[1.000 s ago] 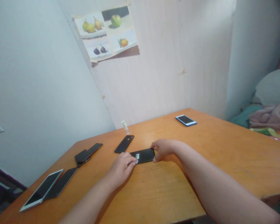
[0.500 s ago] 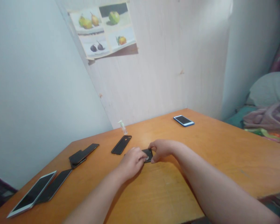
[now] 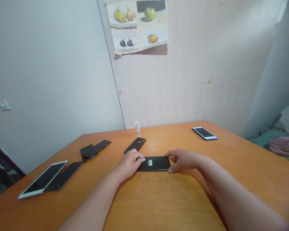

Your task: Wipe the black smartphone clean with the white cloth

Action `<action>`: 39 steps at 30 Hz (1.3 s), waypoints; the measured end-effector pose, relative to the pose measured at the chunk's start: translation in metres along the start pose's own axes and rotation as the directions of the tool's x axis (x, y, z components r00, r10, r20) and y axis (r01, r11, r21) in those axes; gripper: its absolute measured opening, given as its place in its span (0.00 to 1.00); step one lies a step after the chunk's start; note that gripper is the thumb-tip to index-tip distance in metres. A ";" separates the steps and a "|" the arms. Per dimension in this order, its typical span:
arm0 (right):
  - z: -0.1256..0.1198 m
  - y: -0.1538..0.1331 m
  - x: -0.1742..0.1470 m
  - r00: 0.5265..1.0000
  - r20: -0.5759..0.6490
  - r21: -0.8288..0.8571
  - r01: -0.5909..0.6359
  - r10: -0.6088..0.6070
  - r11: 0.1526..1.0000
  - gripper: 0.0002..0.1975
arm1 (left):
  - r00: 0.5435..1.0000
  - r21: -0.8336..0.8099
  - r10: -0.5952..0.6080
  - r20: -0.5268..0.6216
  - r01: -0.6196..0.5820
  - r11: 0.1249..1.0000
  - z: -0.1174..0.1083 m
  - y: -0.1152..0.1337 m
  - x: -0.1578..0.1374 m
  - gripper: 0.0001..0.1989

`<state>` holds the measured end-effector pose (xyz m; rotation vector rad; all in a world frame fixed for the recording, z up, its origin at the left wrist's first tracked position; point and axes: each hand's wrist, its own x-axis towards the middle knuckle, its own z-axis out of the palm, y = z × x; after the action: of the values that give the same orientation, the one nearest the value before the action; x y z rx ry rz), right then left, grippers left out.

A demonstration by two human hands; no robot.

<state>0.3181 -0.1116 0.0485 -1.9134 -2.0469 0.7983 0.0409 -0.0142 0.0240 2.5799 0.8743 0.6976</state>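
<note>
A black phone (image 3: 157, 164) with a small white label lies on the table, its long side running left to right. My right hand (image 3: 180, 160) pinches the phone's right end between thumb and fingers. At the opposite end, my left hand (image 3: 130, 163) is closed on a small white wad (image 3: 141, 159), which touches the phone's surface. Whether the wad is cloth, tissue or cotton is too small to tell. Just behind my left hand lies a black phone case (image 3: 135, 145) with a cut-out near its far end.
A small clear pump bottle (image 3: 137, 129) stands near the table's back edge. A blue-edged white phone (image 3: 204, 133) lies at the back right. On the left are a white tablet (image 3: 43, 179), a dark tablet-like slab (image 3: 66, 175) and overlapping dark phones (image 3: 96, 150).
My left hand has slid leftward along the phone with the white wad, uncovering the label. My right hand keeps its hold on the right end. The head view has turned left.
</note>
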 end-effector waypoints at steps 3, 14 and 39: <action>0.002 0.003 0.001 1.000 0.010 0.035 -0.002 0.002 0.999 0.40 | 0.989 -0.089 0.026 0.143 -0.013 0.996 -0.009 0.005 -0.008 0.07; 0.004 -0.001 -0.005 0.999 0.032 0.231 -0.001 -0.006 0.973 0.38 | 0.999 0.023 -0.031 -0.034 0.032 0.999 0.000 -0.010 0.001 0.07; 0.004 -0.011 -0.006 0.986 0.163 0.296 -0.024 -0.026 0.955 0.38 | 0.984 0.100 -0.090 -0.154 0.107 0.989 0.005 -0.001 -0.005 0.07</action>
<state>0.3075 -0.1185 0.0519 -1.7292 -1.8840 1.2255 0.0394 -0.0179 0.0178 2.5829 1.1074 0.8444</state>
